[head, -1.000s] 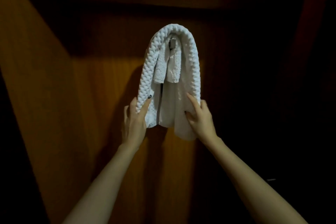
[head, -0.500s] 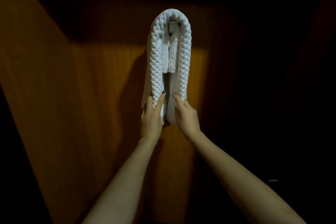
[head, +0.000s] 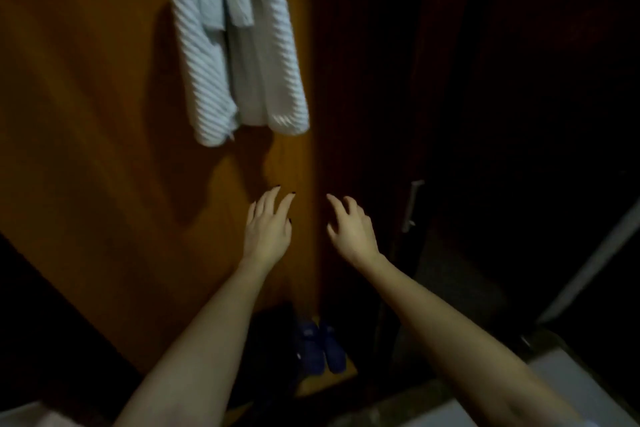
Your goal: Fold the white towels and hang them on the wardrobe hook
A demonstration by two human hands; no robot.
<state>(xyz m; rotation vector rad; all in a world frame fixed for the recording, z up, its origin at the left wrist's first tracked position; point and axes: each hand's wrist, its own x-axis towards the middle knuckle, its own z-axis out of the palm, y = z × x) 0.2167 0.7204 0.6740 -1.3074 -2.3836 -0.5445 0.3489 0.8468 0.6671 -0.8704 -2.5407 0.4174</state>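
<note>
Your fingers are spread loose and holding nothing right now: the left hand and the right hand both hang open in the air, side by side, well below the white towels and not touching them. Half a second back you had both hands pinched on the bottom ends of that folded bundle, pressing the two hanging sides together, so you've let go and dropped your arms, and your head has tipped down too, since the towels have slid up to the top edge of the view. They hang flat against the wooden wardrobe panel, two waffle-textured outer tails with a smoother layer between. The hook itself is out of frame now, so you can't confirm the seat from here, but nothing looks like it's slipping. My read is this hang is basically done and you're backing off. Down at the bottom of the wardrobe there's a pair of blue shoes, and a metal door handle off to your right. No brand, label or writing is readable anywhere; it's too dark and blurred.
</note>
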